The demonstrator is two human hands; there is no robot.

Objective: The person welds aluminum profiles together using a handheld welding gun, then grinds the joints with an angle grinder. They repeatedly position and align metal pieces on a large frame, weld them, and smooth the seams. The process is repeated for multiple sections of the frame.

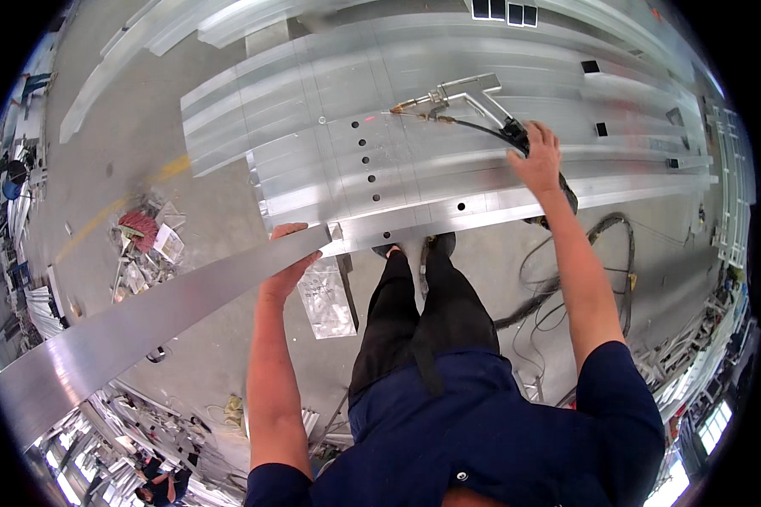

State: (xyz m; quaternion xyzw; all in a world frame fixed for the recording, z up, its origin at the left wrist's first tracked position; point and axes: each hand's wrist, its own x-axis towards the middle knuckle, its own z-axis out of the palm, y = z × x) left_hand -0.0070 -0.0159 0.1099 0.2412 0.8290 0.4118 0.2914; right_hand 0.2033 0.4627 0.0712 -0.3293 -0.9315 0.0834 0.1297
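Note:
My left hand (287,266) grips the end of a long, flat aluminium profile (152,308), fingers over its far edge and thumb on its near side. The profile slants away to the lower left, and its end meets the near edge of the aluminium lengths on the work surface. A welding gun (472,85) with a copper-coloured tip lies across those lengths, its tip pointing left. My right hand (539,160) is at the black end of the gun's handle, thumb and fingers apart; whether it touches the handle is hard to tell.
Parallel aluminium lengths (313,160) lie side by side, some with round holes. Black cables (558,287) loop on the floor at the right. A silvery block (325,300) stands below my left hand. Scraps and a red bundle (138,231) lie on the floor at the left.

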